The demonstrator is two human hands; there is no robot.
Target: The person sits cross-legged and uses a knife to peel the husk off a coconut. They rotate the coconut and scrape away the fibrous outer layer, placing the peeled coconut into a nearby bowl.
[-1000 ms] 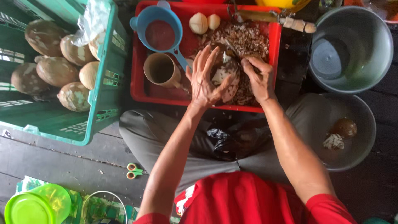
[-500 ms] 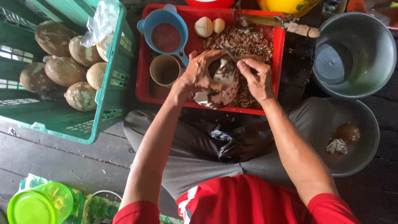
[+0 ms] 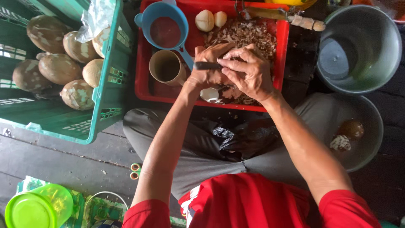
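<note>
Nearest the camera, below the red tray (image 3: 145,90), person sits cross-legged, red shirt (image 3: 249,202), grey trousers (image 3: 198,143), black plastic bag (image 3: 240,137) on lap. Floor is dark wood planks. Lower left of tray: lime green lidded container (image 3: 36,207), well apart from it.

Over tray's near edge both hands meet. Left hand (image 3: 209,67) grip closed around a small pale peeled piece (image 3: 209,94), white end showing under palm, just above tray's front rim. Right hand (image 3: 249,71) fingers pinched on a dark knife handle (image 3: 206,65), lying across left hand's knuckles; blade hidden. Hands touching each other.

Inside tray: brown shavings pile (image 3: 249,33) under and behind hands; tan cup (image 3: 165,67) just left of hands; blue scoop (image 3: 164,25) behind cup, holding reddish liquid; two pale peeled pieces (image 3: 211,20) at far edge.

Left of tray, touching it: green crate (image 3: 105,90) with brown mottled round fruits (image 3: 59,67) and clear plastic sheet (image 3: 97,17).

Right of tray: grey basin (image 3: 358,126) near the knee, with one brown and one whitish lump; farther back grey bucket (image 3: 358,48), with water inside.
</note>
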